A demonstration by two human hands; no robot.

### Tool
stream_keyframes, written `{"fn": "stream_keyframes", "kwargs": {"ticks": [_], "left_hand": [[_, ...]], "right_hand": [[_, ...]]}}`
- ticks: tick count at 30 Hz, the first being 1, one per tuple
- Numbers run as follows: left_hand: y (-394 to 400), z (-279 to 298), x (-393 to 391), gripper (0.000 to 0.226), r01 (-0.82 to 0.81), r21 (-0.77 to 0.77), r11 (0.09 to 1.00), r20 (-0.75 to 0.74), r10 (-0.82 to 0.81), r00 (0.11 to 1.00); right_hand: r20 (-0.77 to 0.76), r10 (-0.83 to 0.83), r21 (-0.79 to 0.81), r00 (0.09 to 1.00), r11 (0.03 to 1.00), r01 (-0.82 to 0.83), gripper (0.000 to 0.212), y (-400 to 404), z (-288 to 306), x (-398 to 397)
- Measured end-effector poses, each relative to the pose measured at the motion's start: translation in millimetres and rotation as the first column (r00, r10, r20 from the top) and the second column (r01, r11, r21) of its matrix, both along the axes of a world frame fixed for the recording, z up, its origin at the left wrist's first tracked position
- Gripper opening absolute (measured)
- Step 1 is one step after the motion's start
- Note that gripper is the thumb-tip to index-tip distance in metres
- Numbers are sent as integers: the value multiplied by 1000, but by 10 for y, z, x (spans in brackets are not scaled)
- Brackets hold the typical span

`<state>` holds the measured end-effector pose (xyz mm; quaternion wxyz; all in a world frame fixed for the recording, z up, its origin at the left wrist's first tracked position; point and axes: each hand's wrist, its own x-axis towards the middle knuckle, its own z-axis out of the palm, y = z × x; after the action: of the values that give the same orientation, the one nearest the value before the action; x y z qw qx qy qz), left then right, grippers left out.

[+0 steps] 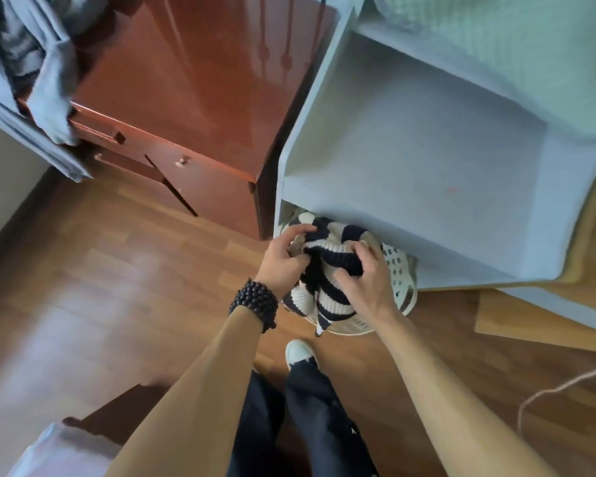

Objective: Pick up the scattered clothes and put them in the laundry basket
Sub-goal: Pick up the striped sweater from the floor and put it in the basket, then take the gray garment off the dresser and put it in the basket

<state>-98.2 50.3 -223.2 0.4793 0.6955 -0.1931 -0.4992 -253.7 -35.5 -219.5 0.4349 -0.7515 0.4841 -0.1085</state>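
- Wooden floor (83, 287), red-brown cabinet (193, 98), pale shelf (410, 160).
- Left hand (283, 259) and right hand (365, 280) both clutch the striped sweater (327, 270), which is bunched between them above the laundry basket (401, 277).

Head cam, steep downward, prob. close.

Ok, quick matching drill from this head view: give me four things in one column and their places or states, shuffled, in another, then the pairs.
Things:
1. striped sweater
2. laundry basket
3. grey garment
4. beaded bracelet

Places or states:
A. draped over the edge of the wooden cabinet
B. on the left wrist
C. bunched in the left hand and right hand
D. on the floor, partly under the pale shelf unit

Pairs: 1-C, 2-D, 3-A, 4-B
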Motion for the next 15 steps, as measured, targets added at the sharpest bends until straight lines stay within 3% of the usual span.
{"fn": "stream_keyframes", "kwargs": {"ticks": [4, 6, 15], "left_hand": [[-412, -213, -137, 77, 186, 125, 974, -81, -177, 981], [-534, -206, -156, 77, 189, 163, 968, -84, -177, 981], [-457, 613, 279, 69, 84, 133, 988, 102, -98, 990]], "right_hand": [[-133, -24, -73, 991, 997, 15, 57, -382, -316, -317], [-153, -11, -47, 988, 999, 4, 58, -532, -371, -441], [105, 181, -62, 978, 982, -176, 35, -683, 399, 109]]}}
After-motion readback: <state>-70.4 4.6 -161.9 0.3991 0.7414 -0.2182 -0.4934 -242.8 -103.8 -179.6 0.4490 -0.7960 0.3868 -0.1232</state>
